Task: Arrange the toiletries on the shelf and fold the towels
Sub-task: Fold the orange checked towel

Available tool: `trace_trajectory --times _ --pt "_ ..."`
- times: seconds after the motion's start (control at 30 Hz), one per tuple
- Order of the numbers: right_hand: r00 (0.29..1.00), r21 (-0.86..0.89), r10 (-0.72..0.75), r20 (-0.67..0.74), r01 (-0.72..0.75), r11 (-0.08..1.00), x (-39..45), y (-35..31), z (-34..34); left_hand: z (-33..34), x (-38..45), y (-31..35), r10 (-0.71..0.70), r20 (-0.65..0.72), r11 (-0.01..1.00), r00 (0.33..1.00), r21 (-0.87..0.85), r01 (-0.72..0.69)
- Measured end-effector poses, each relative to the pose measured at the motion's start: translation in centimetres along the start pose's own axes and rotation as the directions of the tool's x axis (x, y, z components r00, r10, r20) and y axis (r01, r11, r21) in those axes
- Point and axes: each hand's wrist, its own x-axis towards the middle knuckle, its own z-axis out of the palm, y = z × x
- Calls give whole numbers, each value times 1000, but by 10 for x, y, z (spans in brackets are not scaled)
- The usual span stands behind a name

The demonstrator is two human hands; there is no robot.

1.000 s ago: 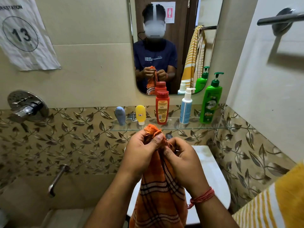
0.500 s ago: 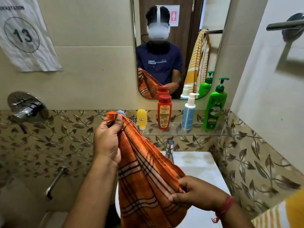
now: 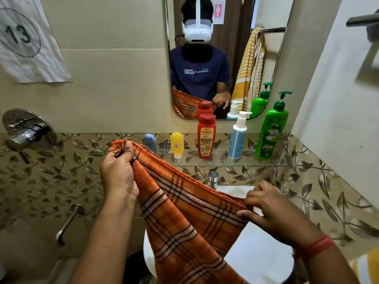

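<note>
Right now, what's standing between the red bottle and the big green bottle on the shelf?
In the head view, one white-and-blue pump bottle stands between the red bottle and the green bottle.

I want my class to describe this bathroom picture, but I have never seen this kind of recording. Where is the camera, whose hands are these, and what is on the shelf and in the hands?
There is no machine: a person wears a camera on the head, looking forward and down, and the mirror shows the headset. The left hand pinches a fringed corner of an orange checked towel; the right hand pinches its edge further along, stretching it above a white basin. On the glass shelf stand, left to right, a grey-blue tube, a yellow tube, a red bottle, a blue pump bottle and a green pump bottle.
</note>
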Motion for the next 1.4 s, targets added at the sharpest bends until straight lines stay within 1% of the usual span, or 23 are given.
trace_trajectory --times 0.1,0.17,0.23,0.3,0.37,0.43,0.5,0.53,0.6,0.63,0.67,0.73,0.8,0.83,0.9,1.0,1.07,1.1,1.2,1.27,1.3,1.33,1.4 --pt "1000 -52 31 -1 -31 998 -6 10 -13 0 -1 0 -26 21 1000 999 10 26" --pt "998 74 12 -63 -7 997 -11 7 -31 1 -1 -2 -44 30 999 999 11 44" --pt "977 264 3 -215 55 963 -17 -1 -52 1 3 -3 -51 34 999 998 -4 51" --pt "943 372 -2 -333 133 919 -18 -8 -69 1 9 -5 -66 35 998 997 -7 67" --pt "933 298 -34 -358 149 943 -15 -9 -77 1 13 -7 -86 36 996 996 -17 87" --pt "955 156 -37 -296 86 984 -13 -5 -80 1 13 -11 -100 43 995 994 -24 101" --pt "951 144 -43 -307 91 985 -20 -4 -86 0 9 -15 -114 53 993 992 -7 114" --pt "929 226 -64 -364 154 962 -25 -8 -92 0 7 -15 -114 62 993 992 -11 115" --pt "883 477 -69 -464 314 821 -37 -24 -103 2 5 -12 -98 96 995 991 -27 101" --pt "872 527 -80 -484 363 769 -39 -33 -107 3 4 -10 -86 109 995 990 -37 90" --pt "863 485 -104 -494 373 791 -39 -38 -110 5 4 -7 -76 109 995 991 -54 82" --pt "866 284 -119 -485 285 916 -35 -44 -113 6 1 -3 -64 87 994 994 -85 71" --pt "850 269 -50 -524 221 938 -36 -41 -114 5 -3 -1 -54 102 993 993 -98 65" --pt "832 364 1 -554 241 900 -39 -42 -114 3 -6 1 -49 117 993 992 -100 61" --pt "819 576 99 -566 306 758 -45 -45 -114 0 -10 5 -40 128 992 991 -113 55" --pt "831 658 109 -546 345 669 -53 -57 -111 -5 -14 12 -11 118 993 993 -113 24" --pt "826 754 134 -548 418 506 -57 -65 -110 -8 -17 17 14 134 995 991 -101 0" --pt "828 774 151 -540 417 477 -58 -69 -111 -10 -17 20 29 131 995 991 -99 -16" --pt "845 686 81 -528 368 627 -58 -81 -109 -20 -13 28 65 64 995 996 -82 -60" --pt "826 741 146 -544 391 545 -60 -85 -107 -25 -15 32 78 68 994 995 -81 -72" --pt "805 735 188 -563 384 559 -61 -82 -105 -27 -17 33 86 71 994 994 -74 -81" --pt "787 692 203 -582 349 631 -60 -79 -105 -29 -19 35 98 65 994 993 -57 -94" --pt "815 427 117 -567 169 888 -55 -67 -99 -35 -22 37 114 48 993 992 -1 -114"
